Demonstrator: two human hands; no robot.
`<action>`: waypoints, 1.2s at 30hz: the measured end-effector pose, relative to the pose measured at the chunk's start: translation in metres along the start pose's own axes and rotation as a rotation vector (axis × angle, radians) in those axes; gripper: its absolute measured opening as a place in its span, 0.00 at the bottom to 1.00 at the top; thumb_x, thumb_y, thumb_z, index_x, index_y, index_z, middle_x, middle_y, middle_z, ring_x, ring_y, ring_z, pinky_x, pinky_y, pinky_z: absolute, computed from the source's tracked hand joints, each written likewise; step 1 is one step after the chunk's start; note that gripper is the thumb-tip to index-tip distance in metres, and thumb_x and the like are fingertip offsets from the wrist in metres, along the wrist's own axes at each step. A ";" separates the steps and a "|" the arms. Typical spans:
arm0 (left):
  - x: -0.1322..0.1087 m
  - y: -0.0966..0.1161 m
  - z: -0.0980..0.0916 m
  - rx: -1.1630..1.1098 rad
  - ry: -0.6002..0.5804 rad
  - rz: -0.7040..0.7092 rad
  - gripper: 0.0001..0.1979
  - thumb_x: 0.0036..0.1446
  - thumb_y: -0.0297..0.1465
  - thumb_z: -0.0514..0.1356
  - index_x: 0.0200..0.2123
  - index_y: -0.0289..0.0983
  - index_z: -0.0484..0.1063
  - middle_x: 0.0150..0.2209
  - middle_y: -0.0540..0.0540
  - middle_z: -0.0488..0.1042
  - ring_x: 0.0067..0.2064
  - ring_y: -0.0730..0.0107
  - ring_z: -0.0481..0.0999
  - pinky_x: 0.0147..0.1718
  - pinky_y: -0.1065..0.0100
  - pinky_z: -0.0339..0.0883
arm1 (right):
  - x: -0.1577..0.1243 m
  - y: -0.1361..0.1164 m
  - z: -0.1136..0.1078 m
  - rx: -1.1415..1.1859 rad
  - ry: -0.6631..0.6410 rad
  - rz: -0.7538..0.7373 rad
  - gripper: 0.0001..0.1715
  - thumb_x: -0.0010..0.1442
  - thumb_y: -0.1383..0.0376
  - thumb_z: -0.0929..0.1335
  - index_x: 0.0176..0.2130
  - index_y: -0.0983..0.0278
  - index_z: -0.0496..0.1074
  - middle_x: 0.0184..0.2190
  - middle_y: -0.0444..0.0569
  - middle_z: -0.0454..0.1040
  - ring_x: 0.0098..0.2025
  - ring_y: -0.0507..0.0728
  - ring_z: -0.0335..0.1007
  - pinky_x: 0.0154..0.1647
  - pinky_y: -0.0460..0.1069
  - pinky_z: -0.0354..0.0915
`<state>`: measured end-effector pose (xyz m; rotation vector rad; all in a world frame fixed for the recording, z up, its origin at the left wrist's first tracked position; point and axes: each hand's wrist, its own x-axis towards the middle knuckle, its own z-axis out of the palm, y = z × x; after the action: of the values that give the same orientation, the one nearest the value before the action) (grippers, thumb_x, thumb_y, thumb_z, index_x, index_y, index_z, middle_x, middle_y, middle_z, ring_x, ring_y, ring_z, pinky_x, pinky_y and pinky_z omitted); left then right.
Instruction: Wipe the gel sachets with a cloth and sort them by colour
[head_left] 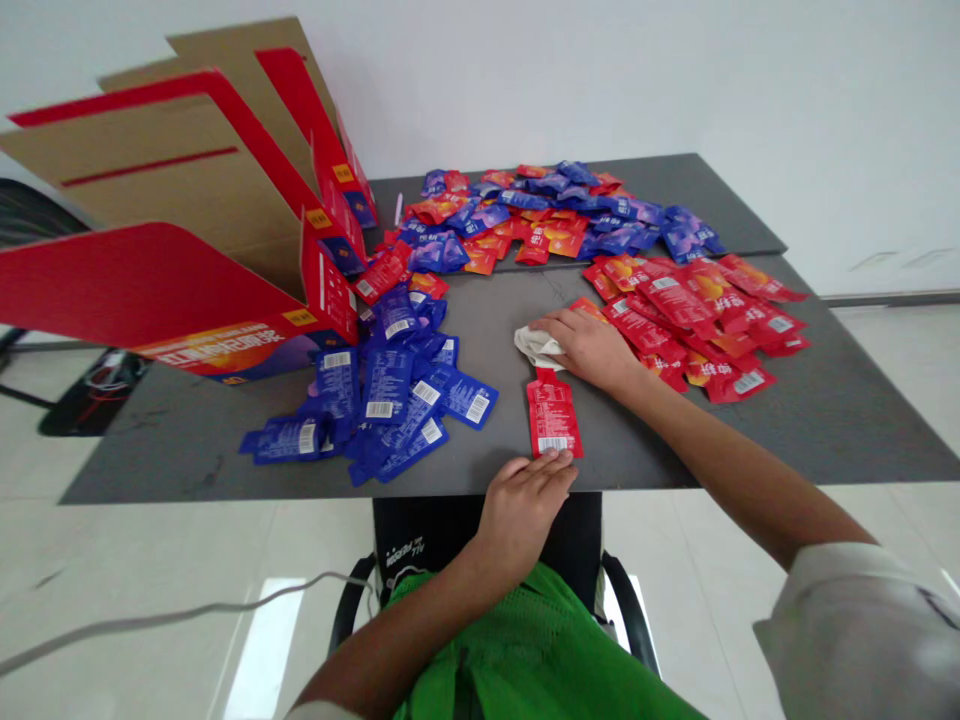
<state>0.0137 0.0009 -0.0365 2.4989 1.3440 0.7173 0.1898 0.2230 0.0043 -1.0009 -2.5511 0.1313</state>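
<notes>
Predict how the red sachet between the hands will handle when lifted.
The red sachet looks floppy: its thin film shows creases. It is probably light, lying flat by the left hand. Its glossy film may slide easily on the grey tabletop.

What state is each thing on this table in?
left hand, fingertips resting on the lower end of the single sachet
right hand, flat on the tabletop, fingers over the cloth
single red sachet, lying flat, barcode up
white cloth, crumpled
blue sachets, loose heap, many barcode up
red sachets, loose heap
mixed red and blue sachets, scattered
red-printed cardboard carton, open, flaps spread
</notes>
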 end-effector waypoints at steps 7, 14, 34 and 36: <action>0.028 0.001 -0.035 -0.086 0.046 -0.042 0.07 0.75 0.34 0.63 0.50 0.39 0.80 0.44 0.49 0.87 0.44 0.66 0.87 0.50 0.60 0.70 | -0.057 -0.029 -0.035 0.104 0.486 0.242 0.23 0.72 0.54 0.71 0.62 0.57 0.75 0.57 0.54 0.81 0.58 0.66 0.77 0.61 0.62 0.72; 0.096 -0.025 -0.052 0.146 0.051 -0.355 0.18 0.77 0.40 0.59 0.61 0.37 0.75 0.53 0.39 0.81 0.54 0.54 0.80 0.51 0.57 0.69 | -0.142 -0.062 -0.027 0.241 0.608 0.618 0.21 0.67 0.49 0.74 0.54 0.56 0.81 0.49 0.53 0.83 0.49 0.66 0.82 0.53 0.62 0.76; 0.123 -0.039 -0.079 -0.418 0.210 -0.103 0.03 0.69 0.32 0.69 0.41 0.39 0.83 0.41 0.48 0.79 0.43 0.68 0.80 0.45 0.66 0.70 | -0.168 -0.072 -0.010 0.356 0.623 0.811 0.26 0.65 0.45 0.74 0.53 0.58 0.82 0.49 0.55 0.83 0.50 0.67 0.81 0.55 0.63 0.74; 0.104 -0.033 -0.084 -0.336 0.216 0.024 0.02 0.69 0.29 0.69 0.42 0.42 0.83 0.44 0.48 0.80 0.48 0.66 0.80 0.50 0.63 0.69 | -0.168 -0.073 -0.010 0.362 0.622 0.816 0.26 0.65 0.45 0.74 0.54 0.58 0.82 0.49 0.55 0.83 0.50 0.67 0.81 0.56 0.62 0.74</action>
<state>-0.0050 0.1024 0.0554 2.2240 1.1436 1.1417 0.2593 0.0559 -0.0253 -1.5590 -1.4001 0.4093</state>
